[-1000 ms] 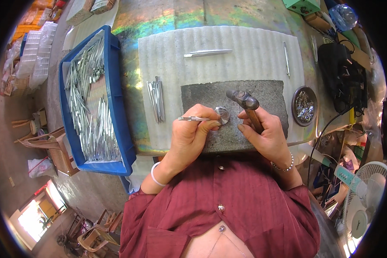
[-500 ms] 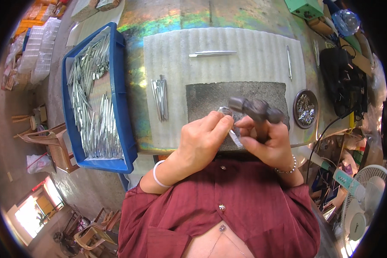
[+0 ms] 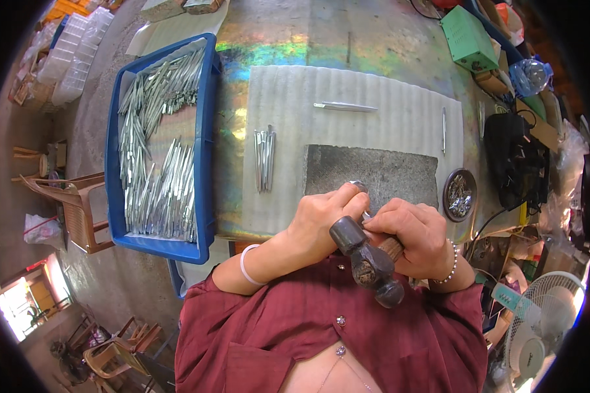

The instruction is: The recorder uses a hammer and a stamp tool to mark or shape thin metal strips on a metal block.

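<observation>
My right hand [image 3: 413, 232] is closed around the wooden handle [image 3: 392, 247] of a hammer. The hammer's dark ball-peen head [image 3: 368, 265] hangs on the near side of the hands, close to the maroon shirt. My left hand [image 3: 328, 219] pinches a slim, shiny metal piece [image 3: 357, 185], mostly hidden by fingers. The right fingertips meet its near end between the hands. Both hands are at the near edge of a dark grey stone slab [image 3: 373, 167], which lies on a white foam sheet [image 3: 282, 98].
At left stands a blue tray [image 3: 206, 144] full of slim silver metal pieces. Several similar pieces [image 3: 264, 160] lie left of the slab, one [image 3: 345, 107] beyond it, and a thin rod [image 3: 444, 131] at right. A round dish [image 3: 447, 200] holds small shiny parts. A fan [image 3: 544, 314] stands lower right.
The hammer head has swung from above the right hand down to its near left side. The right hand has turned over, fingertips now at the metal piece. The whole view has shifted slightly.
</observation>
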A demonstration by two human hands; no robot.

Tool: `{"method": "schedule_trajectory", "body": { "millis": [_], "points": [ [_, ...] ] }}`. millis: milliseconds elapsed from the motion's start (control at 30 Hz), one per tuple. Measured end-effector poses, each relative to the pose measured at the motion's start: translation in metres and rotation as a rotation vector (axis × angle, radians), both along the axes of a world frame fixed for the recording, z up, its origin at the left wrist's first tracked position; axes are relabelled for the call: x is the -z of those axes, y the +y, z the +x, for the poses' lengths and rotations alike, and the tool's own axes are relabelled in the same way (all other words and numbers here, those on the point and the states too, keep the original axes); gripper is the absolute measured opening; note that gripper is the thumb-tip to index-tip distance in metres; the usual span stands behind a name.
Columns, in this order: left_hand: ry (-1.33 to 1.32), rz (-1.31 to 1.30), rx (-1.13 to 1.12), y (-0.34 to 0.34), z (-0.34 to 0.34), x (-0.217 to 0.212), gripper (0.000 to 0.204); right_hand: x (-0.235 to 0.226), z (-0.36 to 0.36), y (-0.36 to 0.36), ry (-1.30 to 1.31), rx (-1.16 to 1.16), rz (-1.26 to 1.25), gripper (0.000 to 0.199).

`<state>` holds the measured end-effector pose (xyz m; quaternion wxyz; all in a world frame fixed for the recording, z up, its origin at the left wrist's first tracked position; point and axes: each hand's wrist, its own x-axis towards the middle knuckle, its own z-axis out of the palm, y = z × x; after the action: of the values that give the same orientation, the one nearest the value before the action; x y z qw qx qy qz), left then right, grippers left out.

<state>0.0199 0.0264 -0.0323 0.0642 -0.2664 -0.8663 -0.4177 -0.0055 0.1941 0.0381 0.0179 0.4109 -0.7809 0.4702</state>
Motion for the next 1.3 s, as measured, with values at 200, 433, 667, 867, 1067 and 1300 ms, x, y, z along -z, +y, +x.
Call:
{"method": "schedule_trajectory", "body": {
  "millis": [200, 433, 667, 867, 1067, 1300],
  "points": [
    [0.021, 0.037, -0.005, 0.000, -0.001, 0.008, 0.020, -0.002, 0.002, 0.000, -0.001, 0.016, 0.050, 0.021],
    [0.146, 0.006, -0.032, -0.003, 0.001, 0.017, 0.017, -0.028, 0.009, 0.004, -0.471, 0.146, 0.042, 0.030],
    [0.052, 0.004, -0.003, -0.004, -0.001, 0.006, 0.020, -0.037, 0.031, 0.055, -0.488, 0.087, 0.102, 0.043],
    [0.051, 0.020, 0.000, -0.003, -0.003, 0.007, 0.020, -0.044, 0.032, 0.054, -0.230, 0.129, 0.129, 0.035],
    [0.050, 0.000, 0.010, -0.003, -0.004, 0.007, 0.019, -0.051, 0.032, 0.054, 0.000, 0.085, 0.269, 0.054],
    [0.056, -0.012, 0.019, -0.002, -0.004, 0.007, 0.018, -0.041, 0.038, 0.053, -0.007, 0.077, 0.291, 0.064]
  ]
}}
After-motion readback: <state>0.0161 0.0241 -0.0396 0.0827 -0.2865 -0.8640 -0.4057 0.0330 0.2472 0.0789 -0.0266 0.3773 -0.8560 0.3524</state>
